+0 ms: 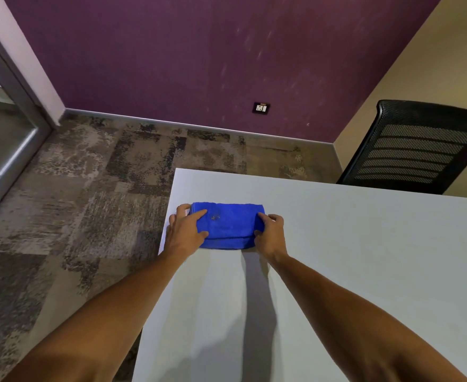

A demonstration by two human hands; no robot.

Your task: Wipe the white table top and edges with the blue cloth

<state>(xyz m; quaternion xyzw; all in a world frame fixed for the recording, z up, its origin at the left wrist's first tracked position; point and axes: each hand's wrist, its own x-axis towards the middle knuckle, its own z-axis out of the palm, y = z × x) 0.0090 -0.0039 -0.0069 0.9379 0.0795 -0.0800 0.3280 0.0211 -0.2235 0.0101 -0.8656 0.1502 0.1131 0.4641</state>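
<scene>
Blue cloth (228,226), folded, is lying near far-left corner of white table (364,244). Left hand (184,230) & right hand (271,234) are gripping its ends, fingers curled over it.

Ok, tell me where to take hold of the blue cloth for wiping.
Probably best by its two short ends, from above. The blue cloth lies folded into a flat pad near the corner of the white table, long side across. The left hand and right hand already sit on those ends, thumbs on top.
</scene>
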